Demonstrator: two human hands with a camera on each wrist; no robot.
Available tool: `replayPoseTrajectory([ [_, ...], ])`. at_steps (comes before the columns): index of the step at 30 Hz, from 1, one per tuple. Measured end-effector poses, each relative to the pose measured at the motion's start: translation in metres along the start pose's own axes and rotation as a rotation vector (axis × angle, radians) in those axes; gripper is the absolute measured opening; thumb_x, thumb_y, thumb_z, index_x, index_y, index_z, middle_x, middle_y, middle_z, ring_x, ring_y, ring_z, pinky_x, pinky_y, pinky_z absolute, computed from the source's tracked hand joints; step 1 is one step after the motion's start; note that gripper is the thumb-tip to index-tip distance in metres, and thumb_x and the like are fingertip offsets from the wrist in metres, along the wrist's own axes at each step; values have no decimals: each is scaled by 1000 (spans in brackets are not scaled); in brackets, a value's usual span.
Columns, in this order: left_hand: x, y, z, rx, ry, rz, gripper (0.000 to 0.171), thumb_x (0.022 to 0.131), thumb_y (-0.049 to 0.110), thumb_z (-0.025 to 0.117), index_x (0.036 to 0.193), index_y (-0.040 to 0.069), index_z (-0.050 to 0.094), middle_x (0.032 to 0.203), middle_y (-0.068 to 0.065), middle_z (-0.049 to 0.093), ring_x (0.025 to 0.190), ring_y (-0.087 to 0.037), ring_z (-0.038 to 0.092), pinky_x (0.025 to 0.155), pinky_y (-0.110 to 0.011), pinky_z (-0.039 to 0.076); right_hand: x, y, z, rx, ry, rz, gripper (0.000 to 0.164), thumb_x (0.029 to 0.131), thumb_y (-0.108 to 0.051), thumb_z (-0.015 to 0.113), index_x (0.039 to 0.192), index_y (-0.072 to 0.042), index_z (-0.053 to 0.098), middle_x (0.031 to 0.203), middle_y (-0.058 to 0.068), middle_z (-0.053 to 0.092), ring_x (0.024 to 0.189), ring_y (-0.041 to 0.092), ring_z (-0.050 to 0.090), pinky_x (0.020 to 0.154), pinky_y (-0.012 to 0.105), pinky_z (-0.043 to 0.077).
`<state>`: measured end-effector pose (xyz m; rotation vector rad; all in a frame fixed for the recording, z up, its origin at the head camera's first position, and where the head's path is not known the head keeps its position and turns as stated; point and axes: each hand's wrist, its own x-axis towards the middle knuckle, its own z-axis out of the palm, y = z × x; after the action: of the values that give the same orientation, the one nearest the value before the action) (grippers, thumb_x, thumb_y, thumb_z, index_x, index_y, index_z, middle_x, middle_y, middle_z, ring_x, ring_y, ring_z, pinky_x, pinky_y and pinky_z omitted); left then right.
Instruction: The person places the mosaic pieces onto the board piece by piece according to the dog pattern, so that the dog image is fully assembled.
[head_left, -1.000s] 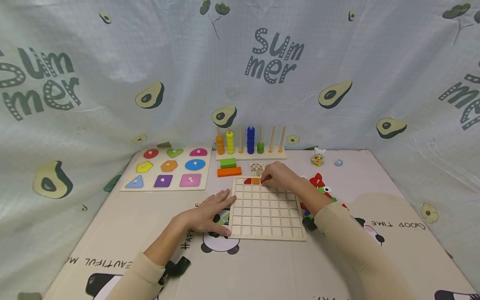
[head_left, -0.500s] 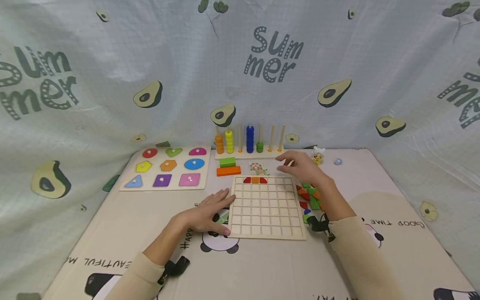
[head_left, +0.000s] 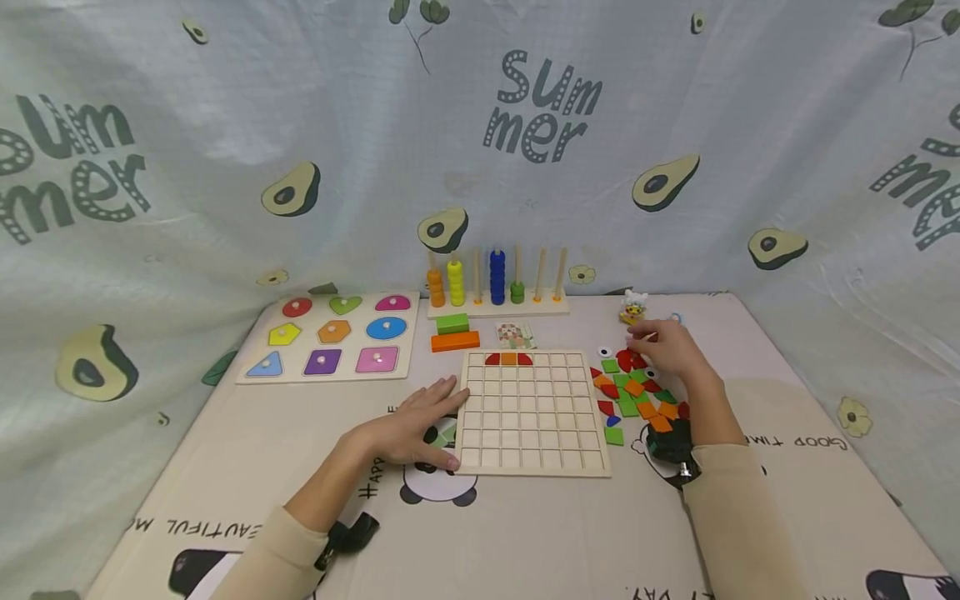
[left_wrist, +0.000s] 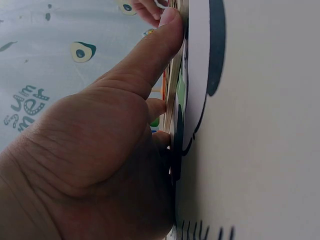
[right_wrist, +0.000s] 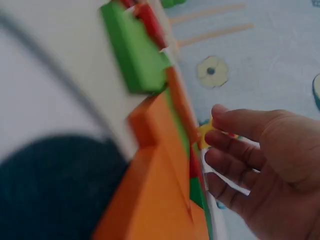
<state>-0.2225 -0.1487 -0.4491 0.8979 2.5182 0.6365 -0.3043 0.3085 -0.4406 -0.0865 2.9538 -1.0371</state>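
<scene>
My left hand (head_left: 420, 423) lies with spread fingers against the left edge of a wooden grid board (head_left: 534, 417); in the left wrist view its thumb (left_wrist: 150, 57) rests along the board's edge. Two red pieces (head_left: 525, 360) with an orange square (head_left: 509, 359) between them sit in the board's top row. My right hand (head_left: 671, 350) hovers at the far end of a pile of coloured wooden pieces (head_left: 627, 404), beside red ones. In the right wrist view, its fingers are loosely bent with nothing between them, and orange blocks (right_wrist: 160, 175) loom close to the camera.
Behind the board stand a peg rack with coloured rings (head_left: 498, 308), a green block (head_left: 452, 323), an orange block (head_left: 455, 341) and a small picture card (head_left: 514, 336). A knobbed shape puzzle (head_left: 330, 337) lies at the back left. A small figurine (head_left: 633, 308) stands behind the right hand.
My right hand has let go of a red piece in the board's top row, right of the orange square, and moved right to the pile. The left hand has stayed in place.
</scene>
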Motion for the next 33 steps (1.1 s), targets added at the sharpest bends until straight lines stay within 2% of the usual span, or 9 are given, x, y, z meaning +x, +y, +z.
replayPoseTrajectory([
  [3, 0, 0, 0, 6, 2, 3, 104, 74, 63, 70, 155, 31, 13, 162, 3, -4, 148, -21, -4, 119, -47, 0, 0, 9, 4, -10, -22, 52, 36, 96, -25, 60, 126, -5, 60, 113, 17, 60, 98, 32, 55, 84, 42, 53],
  [6, 1, -1, 0, 11, 2, 5, 104, 74, 64, 70, 155, 31, 13, 162, 3, -5, 148, -21, -4, 119, -47, 0, 0, 12, 7, -2, -24, 63, 34, 97, -23, 59, 125, -4, 60, 113, 17, 60, 96, 31, 55, 86, 44, 52],
  [13, 1, -1, -1, 8, -1, 3, 104, 74, 64, 70, 155, 31, 14, 162, 2, -4, 148, -21, -4, 119, -47, 1, -2, 15, 8, 43, 4, 69, 21, 96, -17, 60, 116, -11, 59, 107, 13, 60, 92, 30, 55, 80, 38, 54],
  [15, 1, -1, -1, 9, -1, 5, 104, 74, 64, 70, 155, 30, 14, 162, 2, -4, 148, -22, -4, 119, -48, 1, -4, 15, 6, 47, 19, 64, 22, 96, -16, 60, 117, -13, 61, 108, 12, 60, 93, 30, 54, 76, 33, 53],
  [19, 1, -1, 0, 11, 0, 8, 104, 74, 64, 70, 155, 30, 14, 162, 1, -4, 148, -22, -4, 119, -48, 1, -4, 8, 1, 72, 61, -13, 26, 96, -19, 60, 121, -11, 60, 109, 11, 59, 93, 28, 57, 72, 30, 54],
  [22, 1, -1, 0, 14, 1, 15, 104, 75, 64, 70, 155, 30, 14, 162, 1, -4, 148, -22, -3, 119, -49, 2, -2, -9, -3, 167, 73, -114, 25, 96, -19, 60, 119, -9, 58, 106, 11, 60, 89, 29, 64, 70, 33, 58],
  [25, 2, -1, 0, 17, 5, 23, 104, 75, 63, 70, 155, 29, 15, 162, 1, -3, 148, -23, -3, 119, -49, 2, -2, -38, -1, 233, 45, -233, 19, 95, -17, 62, 112, -9, 59, 102, 13, 63, 84, 29, 67, 69, 37, 59],
  [29, 2, -1, 0, 23, 6, 21, 104, 74, 63, 70, 155, 28, 15, 162, 0, -3, 148, -24, -3, 119, -49, 3, 3, -82, 18, 151, -38, -391, 16, 95, -12, 61, 109, -11, 67, 100, 8, 68, 82, 22, 66, 73, 39, 57],
  [33, 0, -1, 0, 23, 5, 16, 104, 75, 62, 70, 155, 28, 15, 162, -1, -3, 148, -24, -3, 119, -49, 3, 15, -120, 50, 86, -173, -475, 16, 92, -10, 64, 106, -13, 70, 98, 0, 70, 83, 14, 65, 74, 33, 55],
])
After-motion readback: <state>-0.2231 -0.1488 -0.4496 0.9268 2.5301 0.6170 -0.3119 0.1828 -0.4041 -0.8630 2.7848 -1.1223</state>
